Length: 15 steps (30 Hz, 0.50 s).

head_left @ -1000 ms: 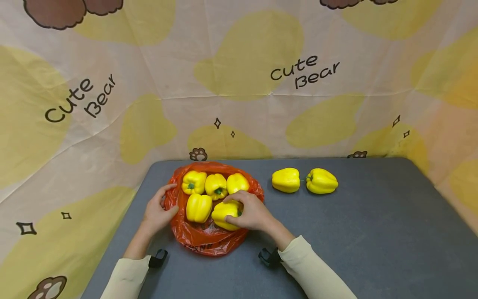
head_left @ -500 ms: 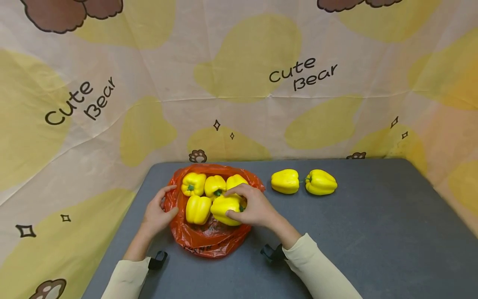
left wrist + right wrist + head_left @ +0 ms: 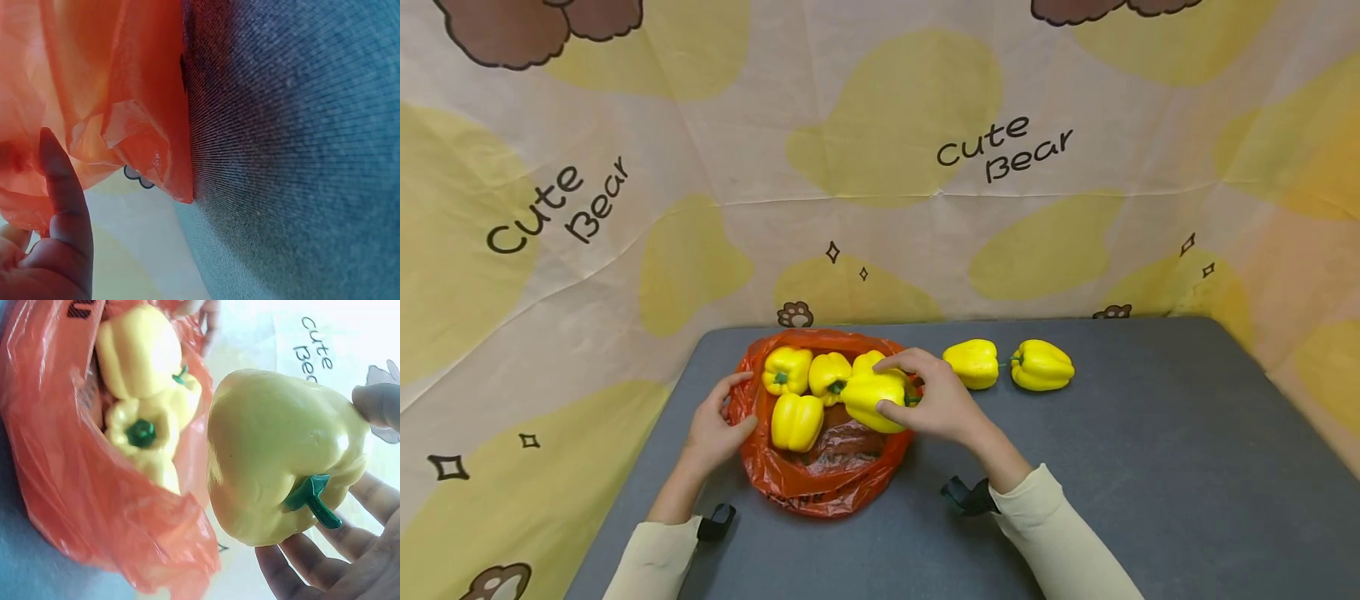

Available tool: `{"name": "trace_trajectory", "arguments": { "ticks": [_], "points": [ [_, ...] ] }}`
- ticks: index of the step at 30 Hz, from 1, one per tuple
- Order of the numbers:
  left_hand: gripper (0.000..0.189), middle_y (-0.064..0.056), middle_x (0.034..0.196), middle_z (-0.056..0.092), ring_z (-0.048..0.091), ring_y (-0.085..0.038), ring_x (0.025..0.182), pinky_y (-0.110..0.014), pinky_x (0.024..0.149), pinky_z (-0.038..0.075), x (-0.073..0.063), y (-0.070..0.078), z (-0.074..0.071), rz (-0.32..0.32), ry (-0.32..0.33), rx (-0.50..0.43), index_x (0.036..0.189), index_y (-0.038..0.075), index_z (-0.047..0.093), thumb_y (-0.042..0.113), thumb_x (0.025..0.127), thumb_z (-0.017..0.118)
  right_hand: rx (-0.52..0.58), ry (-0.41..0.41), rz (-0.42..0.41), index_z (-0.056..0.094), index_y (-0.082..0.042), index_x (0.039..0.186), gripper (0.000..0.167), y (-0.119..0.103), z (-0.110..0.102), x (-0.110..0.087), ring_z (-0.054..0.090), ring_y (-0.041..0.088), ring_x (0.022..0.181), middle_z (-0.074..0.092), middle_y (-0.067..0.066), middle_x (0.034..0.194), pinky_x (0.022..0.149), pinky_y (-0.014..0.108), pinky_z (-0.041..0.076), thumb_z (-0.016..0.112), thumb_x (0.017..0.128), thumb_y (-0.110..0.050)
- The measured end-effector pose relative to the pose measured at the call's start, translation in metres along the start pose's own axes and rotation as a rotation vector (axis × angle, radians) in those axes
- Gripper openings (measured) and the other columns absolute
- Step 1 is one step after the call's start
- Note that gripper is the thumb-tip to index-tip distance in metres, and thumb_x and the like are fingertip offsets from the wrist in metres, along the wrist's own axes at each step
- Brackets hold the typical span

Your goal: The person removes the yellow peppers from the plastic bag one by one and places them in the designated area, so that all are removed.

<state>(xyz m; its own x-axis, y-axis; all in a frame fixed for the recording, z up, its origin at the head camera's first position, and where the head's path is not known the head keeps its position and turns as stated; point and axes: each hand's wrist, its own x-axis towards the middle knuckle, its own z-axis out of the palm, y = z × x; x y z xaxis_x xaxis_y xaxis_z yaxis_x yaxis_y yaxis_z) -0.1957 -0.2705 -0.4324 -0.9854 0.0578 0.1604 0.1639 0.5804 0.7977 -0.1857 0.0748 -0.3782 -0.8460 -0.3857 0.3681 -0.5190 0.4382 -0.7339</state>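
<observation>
A red plastic bag (image 3: 820, 483) stands with its mouth wide, several yellow bell peppers (image 3: 797, 422) inside. My left hand (image 3: 715, 429) holds the bag's left rim; in the left wrist view its thumb (image 3: 65, 187) lies along the thin plastic. Over the right part of the mouth, my right hand (image 3: 943, 400) grips one yellow bell pepper (image 3: 876, 398) between thumb and fingers. The right wrist view shows this pepper (image 3: 281, 450) raised above the bag (image 3: 112, 506), its green stem (image 3: 315, 500) facing the palm. It partly covers another pepper (image 3: 867, 362) at the back.
Two more yellow peppers lie outside the bag on the grey table (image 3: 1120, 467): one nearer the bag (image 3: 972, 364), another farther right (image 3: 1042, 365). Behind the table hangs a printed cloth (image 3: 880, 125). Dark straps with cameras sit at both wrists.
My right hand has lifted the yellow pepper from the front right of the bag and moved it up and right toward the rim. The left hand stays on the bag.
</observation>
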Motion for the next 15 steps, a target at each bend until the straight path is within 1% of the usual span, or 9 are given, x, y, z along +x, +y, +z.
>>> {"name": "trace_trajectory", "arguments": {
  "ticks": [2,5,9,15],
  "points": [
    [0.06,-0.023,0.125,0.052,0.067,-0.029,0.085,-0.026,0.064,0.058,0.001,0.0,0.0,-0.002,0.001,0.004,0.138,0.012,0.045,0.003,0.081,0.064,0.0,0.013,-0.004,0.067,-0.019,0.116,0.041,0.001,-0.004,-0.001,0.058,0.017,0.101,0.063,0.001,0.119,0.079,0.036,0.052,0.078,0.076,-0.026],
    [0.06,-0.023,0.125,0.053,0.067,-0.027,0.084,-0.024,0.064,0.057,0.002,0.0,-0.001,-0.002,0.003,0.009,0.138,0.013,0.046,0.003,0.082,0.064,0.002,0.03,-0.009,0.067,-0.018,0.116,0.041,0.004,-0.01,-0.002,0.058,0.016,0.097,0.064,0.002,0.117,0.077,0.037,0.052,0.078,0.077,-0.025],
    [0.06,-0.025,0.124,0.054,0.068,-0.026,0.082,-0.021,0.063,0.055,0.002,-0.001,-0.001,0.0,-0.002,0.003,0.138,0.012,0.045,0.003,0.082,0.064,0.006,0.052,-0.002,0.067,-0.018,0.116,0.041,0.006,-0.018,-0.005,0.057,0.017,0.096,0.064,0.002,0.117,0.076,0.04,0.052,0.078,0.077,-0.024],
    [0.06,-0.025,0.124,0.053,0.068,-0.025,0.082,-0.022,0.062,0.055,0.002,-0.001,-0.002,-0.005,-0.017,-0.013,0.139,0.012,0.044,0.002,0.083,0.063,-0.011,0.08,0.017,0.067,-0.017,0.115,0.041,0.01,-0.032,-0.01,0.059,0.019,0.096,0.064,0.003,0.116,0.076,0.04,0.054,0.078,0.077,-0.024]
  ]
}}
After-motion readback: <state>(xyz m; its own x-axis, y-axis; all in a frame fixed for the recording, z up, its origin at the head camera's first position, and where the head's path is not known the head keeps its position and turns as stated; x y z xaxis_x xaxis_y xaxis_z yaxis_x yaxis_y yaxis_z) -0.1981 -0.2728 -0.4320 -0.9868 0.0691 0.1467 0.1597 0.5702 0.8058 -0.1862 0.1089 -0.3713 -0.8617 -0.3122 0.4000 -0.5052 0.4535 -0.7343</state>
